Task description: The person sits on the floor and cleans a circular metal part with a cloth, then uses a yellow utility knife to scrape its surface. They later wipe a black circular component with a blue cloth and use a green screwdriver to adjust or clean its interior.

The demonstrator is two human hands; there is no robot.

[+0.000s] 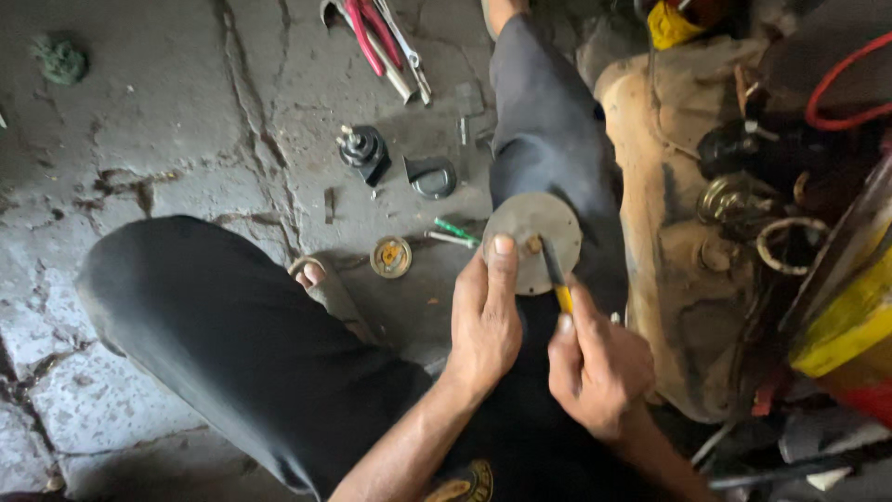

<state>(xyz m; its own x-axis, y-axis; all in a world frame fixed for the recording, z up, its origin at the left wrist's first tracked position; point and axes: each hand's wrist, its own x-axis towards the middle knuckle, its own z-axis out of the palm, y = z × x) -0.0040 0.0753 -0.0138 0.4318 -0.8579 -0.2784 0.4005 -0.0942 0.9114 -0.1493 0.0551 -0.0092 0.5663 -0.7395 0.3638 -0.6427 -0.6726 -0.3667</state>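
My left hand (485,316) grips a round grey metal disc (530,223) by its lower edge, thumb pressed on its face. My right hand (595,367) holds a screwdriver (555,274) with a yellow handle and a dark shaft. Its tip touches a small fitting near the middle of the disc. Both hands are above my right knee, in dark trousers.
A cracked concrete floor (167,121) lies to the left. On it are red-handled pliers and wrenches (376,37), a black cylindrical part (362,149), a dark cap (432,177), a small round brass part (390,257) and a green-handled tool (455,231). A rusty vehicle underside (688,232) stands at right.
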